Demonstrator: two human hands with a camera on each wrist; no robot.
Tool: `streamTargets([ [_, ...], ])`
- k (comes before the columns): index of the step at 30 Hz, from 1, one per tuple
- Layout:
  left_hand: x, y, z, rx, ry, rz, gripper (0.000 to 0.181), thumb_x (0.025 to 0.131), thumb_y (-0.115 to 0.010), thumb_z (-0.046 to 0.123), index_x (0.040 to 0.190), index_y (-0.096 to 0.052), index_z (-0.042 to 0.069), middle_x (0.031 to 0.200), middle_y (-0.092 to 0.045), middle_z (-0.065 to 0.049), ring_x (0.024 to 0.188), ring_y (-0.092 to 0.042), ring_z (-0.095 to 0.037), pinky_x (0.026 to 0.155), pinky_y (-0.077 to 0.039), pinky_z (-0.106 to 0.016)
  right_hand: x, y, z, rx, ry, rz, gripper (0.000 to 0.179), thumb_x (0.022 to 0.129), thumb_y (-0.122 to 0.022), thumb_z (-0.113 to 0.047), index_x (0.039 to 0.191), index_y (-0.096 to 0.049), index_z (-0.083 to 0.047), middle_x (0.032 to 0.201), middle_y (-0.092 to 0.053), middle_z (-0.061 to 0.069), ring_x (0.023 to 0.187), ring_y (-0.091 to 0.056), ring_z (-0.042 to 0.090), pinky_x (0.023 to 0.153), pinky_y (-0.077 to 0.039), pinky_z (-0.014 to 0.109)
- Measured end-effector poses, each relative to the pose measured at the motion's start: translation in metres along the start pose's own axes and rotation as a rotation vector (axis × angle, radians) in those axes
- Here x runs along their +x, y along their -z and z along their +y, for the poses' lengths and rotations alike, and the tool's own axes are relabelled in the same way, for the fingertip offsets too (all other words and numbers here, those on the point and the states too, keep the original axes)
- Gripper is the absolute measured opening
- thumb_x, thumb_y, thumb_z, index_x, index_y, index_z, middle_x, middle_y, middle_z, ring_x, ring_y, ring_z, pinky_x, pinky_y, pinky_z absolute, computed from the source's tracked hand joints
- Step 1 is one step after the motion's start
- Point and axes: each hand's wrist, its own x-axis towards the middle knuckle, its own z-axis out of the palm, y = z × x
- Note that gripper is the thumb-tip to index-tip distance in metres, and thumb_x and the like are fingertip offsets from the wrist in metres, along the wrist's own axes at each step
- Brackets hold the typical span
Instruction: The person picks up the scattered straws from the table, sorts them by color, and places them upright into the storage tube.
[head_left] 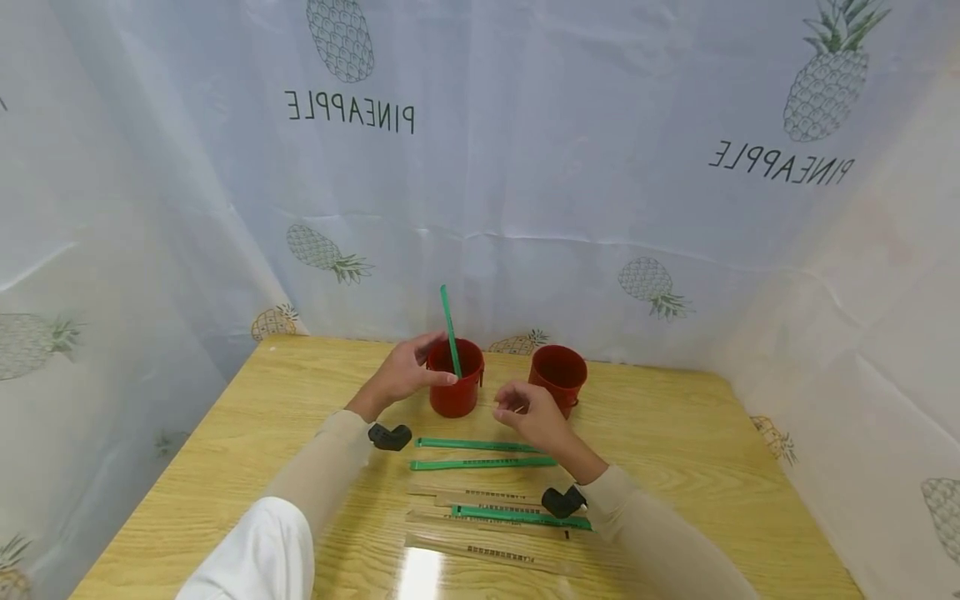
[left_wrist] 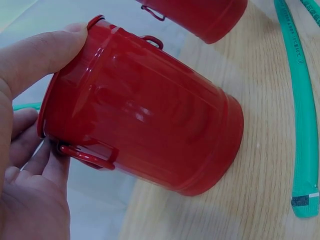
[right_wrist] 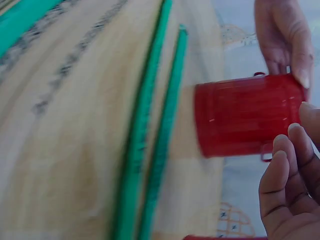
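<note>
My left hand (head_left: 405,368) holds a small red bucket (head_left: 453,398) by its rim, the thumb on the near side and the fingers on the far side. A green wrapped straw (head_left: 447,312) leans upright inside this bucket. In the left wrist view the red bucket (left_wrist: 150,110) shows a small wire loop on its side. To the right, my right hand (head_left: 536,414) hovers with relaxed, bent fingers and nothing between them. It overlaps a second red bucket (head_left: 558,371) in the head view. From the right wrist, its fingertips (right_wrist: 281,155) appear in front of the held bucket.
Two green wrapped straws (head_left: 480,464) lie across the wooden table (head_left: 660,433) in front of the buckets. Nearer lie several clear-brown wrapped straws (head_left: 495,554), with another green wrapped straw (head_left: 517,517) among them. A pineapple-print curtain (head_left: 480,183) closes off the back and sides.
</note>
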Motion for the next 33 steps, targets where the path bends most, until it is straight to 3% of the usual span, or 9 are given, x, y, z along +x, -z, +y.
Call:
streamTargets([
  [6, 0.0, -0.001, -0.001, 0.001, -0.004, -0.011, 0.088, 0.09, -0.083, 0.023, 0.163, -0.035, 0.009, 0.166, -0.041, -0.013, 0.155, -0.039, -0.04, 0.117, -0.045, -0.054, -0.013, -0.005, 0.018, -0.015, -0.016, -0.007, 0.011, 0.094, -0.074, -0.002, 0.104, -0.072, 0.0, 0.09, -0.072, 0.008, 0.082, -0.063, 0.013, 0.076, -0.056, 0.022],
  [12, -0.003, 0.0, -0.001, -0.017, -0.003, -0.022, 0.089, 0.089, -0.083, 0.024, 0.163, -0.036, 0.011, 0.168, -0.039, -0.013, 0.156, -0.036, -0.04, 0.12, -0.043, -0.054, -0.019, -0.011, 0.032, -0.036, -0.026, -0.062, 0.013, 0.095, -0.073, -0.004, 0.107, -0.073, 0.0, 0.089, -0.072, 0.006, 0.083, -0.063, 0.013, 0.076, -0.054, 0.023],
  [23, 0.0, 0.0, -0.002, -0.036, -0.011, -0.018, 0.084, 0.091, -0.08, 0.016, 0.163, -0.036, 0.009, 0.167, -0.04, -0.014, 0.156, -0.035, -0.041, 0.119, -0.043, -0.056, -0.013, -0.014, 0.043, -0.106, -0.068, -0.076, 0.017, 0.089, -0.077, 0.001, 0.105, -0.073, -0.001, 0.089, -0.071, 0.005, 0.08, -0.061, 0.014, 0.072, -0.052, 0.021],
  [33, 0.001, 0.0, -0.002, -0.032, -0.015, -0.022, 0.086, 0.091, -0.081, 0.018, 0.163, -0.035, 0.009, 0.167, -0.04, -0.013, 0.156, -0.036, -0.039, 0.12, -0.042, -0.053, -0.007, -0.017, 0.049, -0.132, -0.101, -0.088, 0.016, 0.086, -0.081, 0.0, 0.098, -0.074, -0.006, 0.084, -0.069, 0.002, 0.074, -0.059, 0.012, 0.069, -0.051, 0.022],
])
